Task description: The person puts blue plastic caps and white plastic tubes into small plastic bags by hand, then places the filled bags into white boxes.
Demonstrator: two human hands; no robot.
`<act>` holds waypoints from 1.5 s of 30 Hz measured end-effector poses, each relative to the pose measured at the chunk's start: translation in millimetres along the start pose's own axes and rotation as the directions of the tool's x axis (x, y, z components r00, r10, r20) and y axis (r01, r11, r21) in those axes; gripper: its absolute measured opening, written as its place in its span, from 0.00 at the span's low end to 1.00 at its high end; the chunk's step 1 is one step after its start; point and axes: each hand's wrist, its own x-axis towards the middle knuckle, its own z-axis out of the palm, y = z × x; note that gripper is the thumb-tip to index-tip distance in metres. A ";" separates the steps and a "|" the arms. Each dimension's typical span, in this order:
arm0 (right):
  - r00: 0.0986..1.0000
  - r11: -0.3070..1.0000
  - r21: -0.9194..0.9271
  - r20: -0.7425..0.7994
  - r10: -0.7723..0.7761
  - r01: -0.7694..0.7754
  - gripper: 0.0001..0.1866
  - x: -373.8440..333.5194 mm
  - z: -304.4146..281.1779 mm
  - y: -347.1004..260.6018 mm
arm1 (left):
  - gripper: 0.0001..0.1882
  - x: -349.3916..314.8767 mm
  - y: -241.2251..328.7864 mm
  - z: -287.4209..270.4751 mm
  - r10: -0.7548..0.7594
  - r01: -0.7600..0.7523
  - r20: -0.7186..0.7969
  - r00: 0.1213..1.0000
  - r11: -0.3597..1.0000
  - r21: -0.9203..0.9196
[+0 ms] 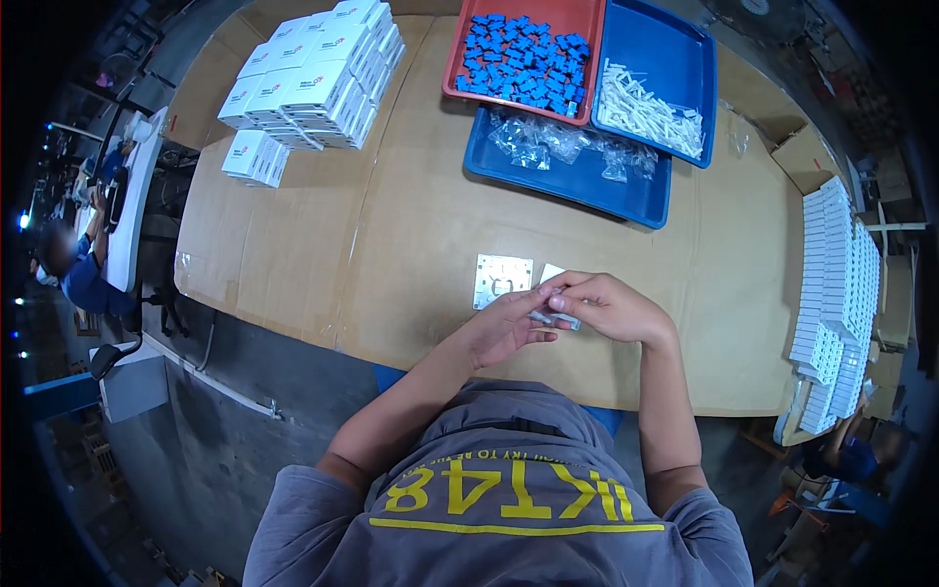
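Note:
My left hand (508, 329) and my right hand (616, 307) meet above the near middle of the table. Their fingertips are pinched closely together around something small and whitish, mostly hidden by the fingers. Some of my left hand's lower fingers stretch out under it. Just left of my fingertips, a square white plate (488, 284) with a cut-out in its middle lies flat on the cardboard. A second white piece (552, 271) shows partly behind my hands; its lower part is covered by them.
A red tray (453, 76) of blue parts and a blue tray (709, 98) of white sticks overlap a lower blue tray (626, 203) with clear plastic bags. White boxes (315, 86) are stacked far left, more white boxes (831, 284) at right. A co-worker (93, 277) sits far left.

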 end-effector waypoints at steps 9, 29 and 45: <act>0.999 1.000 -0.027 -0.048 -0.002 0.001 0.22 4.9 -1.0 -3.2 | 0.21 0.6 4.3 4.8 0.011 -0.011 -0.001 1.000 1.000 -0.010; 0.993 0.999 0.002 -0.111 -0.039 0.039 0.16 5.1 -28.1 -0.6 | 0.23 -2.2 10.0 9.0 0.025 -0.025 0.001 1.000 0.998 0.064; 0.475 0.677 -0.659 -0.734 -0.485 -0.329 0.11 101.0 -220.5 36.9 | 0.26 -15.5 -0.4 3.4 0.011 -0.014 0.021 1.000 0.991 0.136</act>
